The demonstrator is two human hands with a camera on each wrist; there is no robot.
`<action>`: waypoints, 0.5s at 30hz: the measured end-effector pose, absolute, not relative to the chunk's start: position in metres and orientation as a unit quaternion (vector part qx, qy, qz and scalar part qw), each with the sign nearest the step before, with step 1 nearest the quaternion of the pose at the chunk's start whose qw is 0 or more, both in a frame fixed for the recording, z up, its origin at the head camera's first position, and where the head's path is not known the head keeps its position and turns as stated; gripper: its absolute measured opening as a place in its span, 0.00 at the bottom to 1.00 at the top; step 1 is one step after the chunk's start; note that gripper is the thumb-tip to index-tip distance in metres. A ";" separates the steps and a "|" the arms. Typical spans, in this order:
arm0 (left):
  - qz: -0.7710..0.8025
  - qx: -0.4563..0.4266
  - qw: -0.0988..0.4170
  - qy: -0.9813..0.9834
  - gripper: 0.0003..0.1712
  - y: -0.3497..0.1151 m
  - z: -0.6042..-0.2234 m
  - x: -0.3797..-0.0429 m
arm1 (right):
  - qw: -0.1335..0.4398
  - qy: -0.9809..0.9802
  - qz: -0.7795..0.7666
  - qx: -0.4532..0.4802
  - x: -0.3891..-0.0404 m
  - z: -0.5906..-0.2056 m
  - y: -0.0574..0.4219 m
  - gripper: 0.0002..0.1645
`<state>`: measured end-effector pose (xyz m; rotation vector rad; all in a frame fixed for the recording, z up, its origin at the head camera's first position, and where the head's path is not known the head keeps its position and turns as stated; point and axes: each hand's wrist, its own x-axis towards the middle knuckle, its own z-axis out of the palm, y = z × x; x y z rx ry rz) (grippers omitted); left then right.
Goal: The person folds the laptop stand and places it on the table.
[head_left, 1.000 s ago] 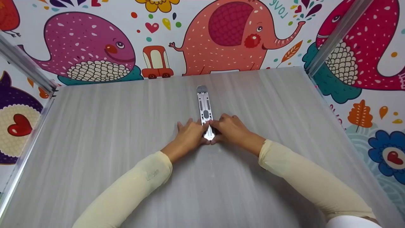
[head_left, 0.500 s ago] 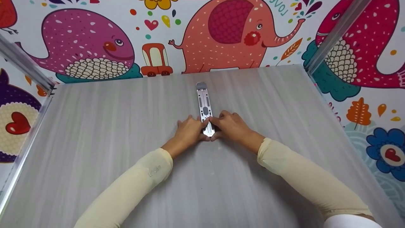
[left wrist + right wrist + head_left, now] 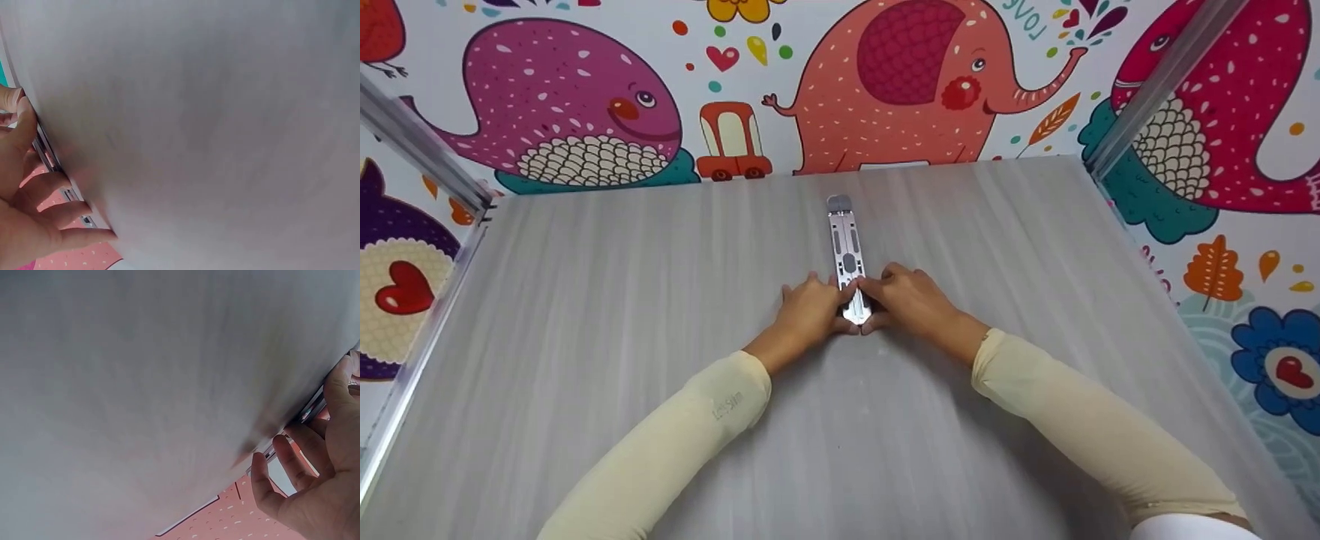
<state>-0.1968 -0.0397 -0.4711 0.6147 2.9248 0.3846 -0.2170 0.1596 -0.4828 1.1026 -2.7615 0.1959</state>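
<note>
A slim silver metal stand [image 3: 846,234], slotted and folded like a laptop stand, lies lengthwise on the table with a grey pad at its far end. My left hand [image 3: 808,311] grips the left side of its near end, thumb and index finger close to the tip. From the right, my right hand [image 3: 913,300] pinches the same end, and the two hands nearly meet there. In the left wrist view, several fingers of the left hand [image 3: 25,225] spread along the stand's edge. The right wrist view has the right hand's [image 3: 332,489] outer fingers bent beside it.
The pale wood-grain table [image 3: 622,300] stretches out on both sides of the stand. A wall with cartoon animals [image 3: 900,75] closes off the back, and metal posts [image 3: 1162,90] rise at the back corners.
The stand and both hands appear slightly higher in the head view than a second ago, along with a small shift of the whole scene. Both hands keep their grip on the near end.
</note>
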 end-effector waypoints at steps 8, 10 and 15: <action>0.135 0.205 0.071 0.967 0.46 -0.041 -0.468 -0.197 | 0.080 -0.923 0.063 0.370 -0.217 -0.482 0.161 0.39; 0.150 0.207 0.074 0.964 0.46 -0.042 -0.467 -0.198 | 0.073 -0.923 0.062 0.372 -0.218 -0.481 0.161 0.40; 0.211 0.220 0.085 0.949 0.46 -0.052 -0.465 -0.201 | 0.016 -0.930 0.080 0.359 -0.223 -0.472 0.167 0.48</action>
